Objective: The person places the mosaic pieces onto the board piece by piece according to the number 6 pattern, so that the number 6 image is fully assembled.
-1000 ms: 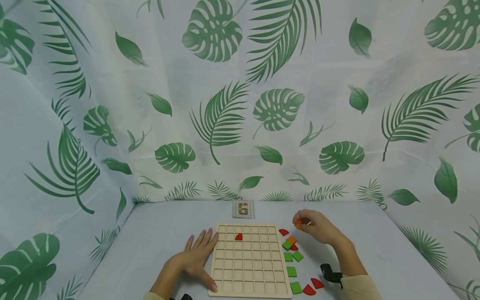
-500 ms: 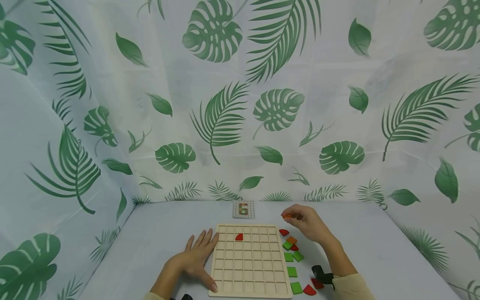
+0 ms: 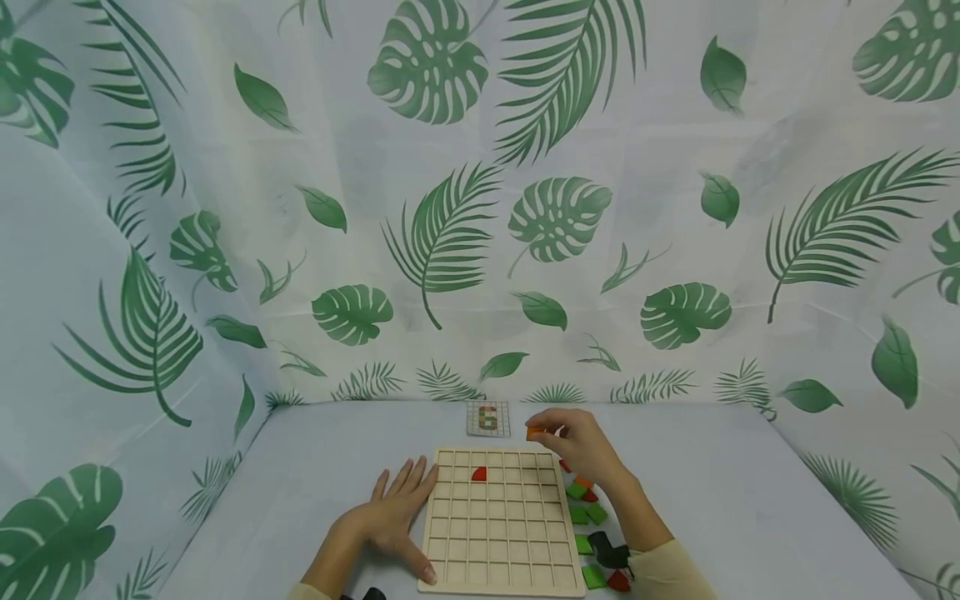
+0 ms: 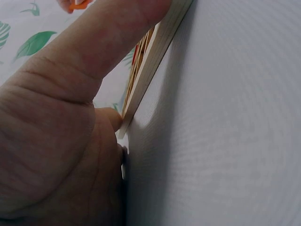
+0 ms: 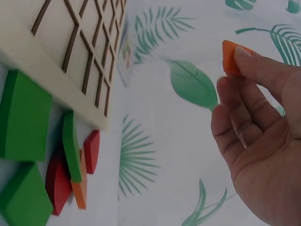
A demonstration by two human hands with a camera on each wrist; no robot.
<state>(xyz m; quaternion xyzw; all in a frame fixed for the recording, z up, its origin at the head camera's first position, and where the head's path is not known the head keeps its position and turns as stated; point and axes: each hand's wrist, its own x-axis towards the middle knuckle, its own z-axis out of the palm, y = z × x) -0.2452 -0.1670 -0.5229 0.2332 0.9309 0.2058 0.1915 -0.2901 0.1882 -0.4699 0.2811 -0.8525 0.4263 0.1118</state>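
My right hand (image 3: 581, 446) pinches an orange square tile (image 5: 230, 59) between thumb and fingertip, over the back right part of a wooden grid board (image 3: 498, 530). In the right wrist view the other fingers curl loosely below the tile. My left hand (image 3: 384, 517) lies along the board's left side, fingers spread and straight. Its thumb (image 4: 127, 23) rests on the near left corner of the board. One red quarter-circle piece (image 3: 479, 474) sits in a cell of the second row from the back.
Green square tiles (image 5: 26, 117), red quarter-circle pieces (image 5: 57, 181) and another orange tile (image 5: 81, 190) lie along the board's right side, partly behind my right forearm. Behind the board lies a small card (image 3: 487, 418) with a coloured 6 on a grid. A leaf-patterned cloth (image 3: 480, 250) hangs beyond.
My right hand has moved left with the orange tile, from beyond the loose pieces to over the back right of the board. The left hand and the red piece in the grid stay put.
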